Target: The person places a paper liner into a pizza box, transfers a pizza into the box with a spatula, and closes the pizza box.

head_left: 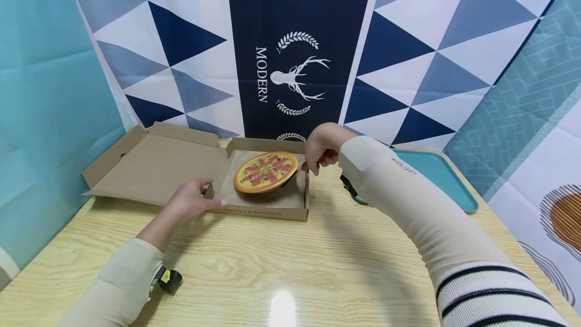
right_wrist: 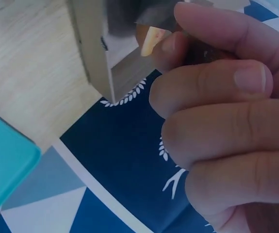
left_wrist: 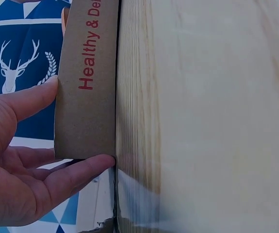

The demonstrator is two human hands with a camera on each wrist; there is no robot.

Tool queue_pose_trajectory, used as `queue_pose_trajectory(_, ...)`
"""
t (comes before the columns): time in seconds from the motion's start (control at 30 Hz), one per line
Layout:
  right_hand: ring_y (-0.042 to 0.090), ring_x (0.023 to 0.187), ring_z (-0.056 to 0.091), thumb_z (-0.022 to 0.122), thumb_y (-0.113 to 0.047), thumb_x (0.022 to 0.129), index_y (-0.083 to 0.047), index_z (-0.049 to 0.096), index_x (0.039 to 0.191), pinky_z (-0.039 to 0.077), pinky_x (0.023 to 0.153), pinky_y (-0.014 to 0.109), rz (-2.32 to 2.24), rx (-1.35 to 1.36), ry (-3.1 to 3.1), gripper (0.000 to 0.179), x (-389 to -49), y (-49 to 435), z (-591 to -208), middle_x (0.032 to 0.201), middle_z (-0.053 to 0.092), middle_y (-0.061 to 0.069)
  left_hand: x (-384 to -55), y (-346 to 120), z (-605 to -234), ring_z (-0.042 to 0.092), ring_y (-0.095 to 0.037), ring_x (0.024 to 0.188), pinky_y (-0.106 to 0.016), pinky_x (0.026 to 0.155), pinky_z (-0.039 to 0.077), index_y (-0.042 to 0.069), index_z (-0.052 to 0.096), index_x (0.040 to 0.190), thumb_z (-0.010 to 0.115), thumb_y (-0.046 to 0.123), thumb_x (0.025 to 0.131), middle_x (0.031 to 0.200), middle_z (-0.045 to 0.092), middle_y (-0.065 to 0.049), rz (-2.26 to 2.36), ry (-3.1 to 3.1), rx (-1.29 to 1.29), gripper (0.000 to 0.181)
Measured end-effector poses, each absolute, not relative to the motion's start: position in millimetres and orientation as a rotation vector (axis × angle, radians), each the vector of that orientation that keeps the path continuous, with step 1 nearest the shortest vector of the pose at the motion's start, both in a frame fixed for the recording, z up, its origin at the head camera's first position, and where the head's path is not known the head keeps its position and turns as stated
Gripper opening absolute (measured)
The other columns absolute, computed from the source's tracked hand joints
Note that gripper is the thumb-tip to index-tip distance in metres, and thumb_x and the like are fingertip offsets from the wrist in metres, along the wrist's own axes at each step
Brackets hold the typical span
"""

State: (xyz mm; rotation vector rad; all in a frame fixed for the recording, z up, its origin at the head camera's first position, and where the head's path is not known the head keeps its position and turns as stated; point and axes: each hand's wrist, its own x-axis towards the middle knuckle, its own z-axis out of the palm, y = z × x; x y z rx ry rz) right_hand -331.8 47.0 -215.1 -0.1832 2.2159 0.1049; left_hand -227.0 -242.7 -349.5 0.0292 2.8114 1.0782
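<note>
A round pizza (head_left: 265,170) sits tilted inside the open cardboard pizza box (head_left: 268,212), its far right side higher than its near left edge. My right hand (head_left: 321,149) reaches over the box's right wall and grips the brown handle of a spatula (head_left: 294,176), whose dark blade goes under the pizza; most of that blade is hidden. At the box's front left corner, my left hand (head_left: 192,198) holds the cardboard. In the left wrist view its thumb touches the top of the front wall (left_wrist: 88,121) and a finger lies along the side.
The box's lid (head_left: 172,168) lies folded back to the left on the wooden table (head_left: 254,266). A teal tray (head_left: 438,170) is at the right, partly behind my right forearm. Patterned cloth (head_left: 190,39) hangs close behind the box.
</note>
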Motion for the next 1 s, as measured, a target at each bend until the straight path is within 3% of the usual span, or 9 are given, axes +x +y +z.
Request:
queue_pose_trajectory(0.17,0.006,0.047,0.029,0.063,-0.018,0.092,-0.013,0.055,0.070,0.025,0.046,0.018,0.112,-0.158,2.225,0.024,-332.1,43.5,-209.2,0.056,0.035,-0.004,-226.9,-241.4,-348.9,0.043,-0.048,0.127,-0.056,0.104,0.038,-0.008,0.035,0.146,0.076,0.033,0.086,0.137,0.044,-0.037,1.077,2.813,0.027,0.084)
queue_pose_trajectory(0.63,0.006,0.046,0.030,0.065,-0.012,0.089,-0.010,0.062,0.078,0.028,0.045,0.018,0.106,-0.062,2.246,0.012,-333.0,31.6,-197.3,0.056,0.037,-0.004,-225.7,-240.2,-348.9,0.044,-0.047,0.126,-0.056,0.103,0.039,-0.008,0.036,0.145,0.076,0.033,0.086,0.136,0.045,-0.036,1.070,2.820,0.029,0.082)
queue_pose_trajectory(1.0,0.006,0.045,0.033,0.065,-0.011,0.088,-0.015,0.050,0.061,0.034,0.050,0.020,0.204,-0.065,2.276,0.031,-334.7,33.2,-188.9,0.055,0.037,-0.005,-224.9,-238.8,-345.8,0.046,-0.046,0.125,-0.055,0.101,0.041,-0.006,0.035,0.146,0.075,0.033,0.087,0.136,0.046,-0.035,1.062,2.807,0.007,0.082)
